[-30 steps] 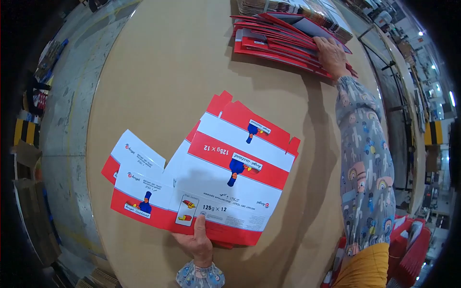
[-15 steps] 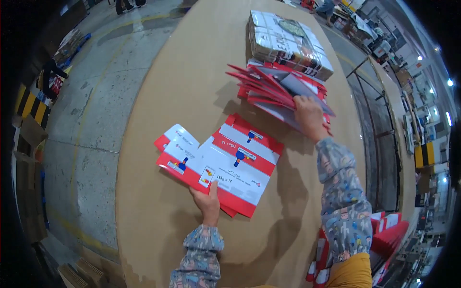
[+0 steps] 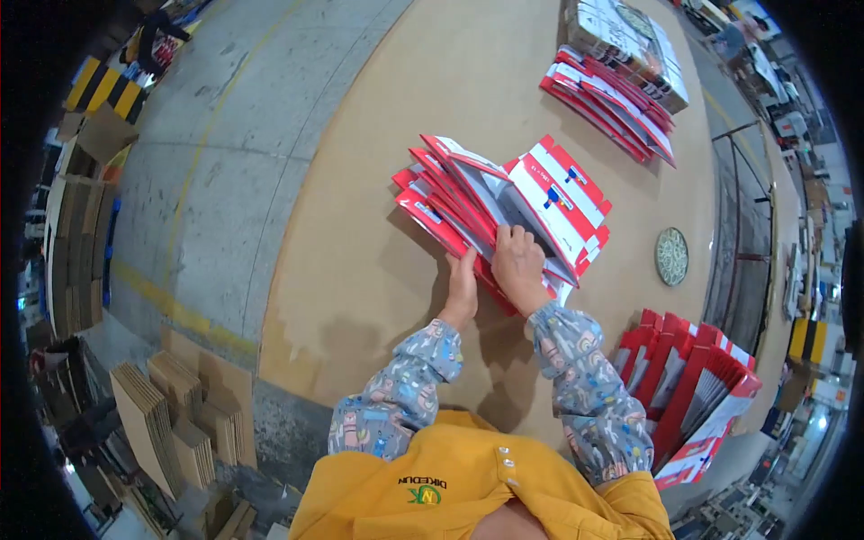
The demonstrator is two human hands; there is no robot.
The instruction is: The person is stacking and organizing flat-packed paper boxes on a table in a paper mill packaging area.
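Note:
A fanned bundle of flat-folded red and white cartons [image 3: 441, 202] lies in front of me on the brown table. My left hand [image 3: 461, 290] grips the bundle's near edge, thumb against the cartons. My right hand [image 3: 522, 267], fingers curled, holds the near end of a partly opened carton [image 3: 562, 211] at the bundle's right side. Its blue-printed panel faces up and a grey inner side shows beside it. The right fingertips are partly hidden between the panels.
At the far right, more folded cartons [image 3: 607, 103] lie against a strapped, wrapped package [image 3: 621, 31]. A round green patterned disc [image 3: 671, 256] lies on the table [image 3: 360, 180]. Standing red and white cartons [image 3: 688, 387] fill the near right corner. Brown cardboard [image 3: 175, 414] leans beyond the left edge.
My right hand has brought a bundle of cartons from the far pile toward me, onto the cartons by my left hand. My view has shifted, and the round disc now shows.

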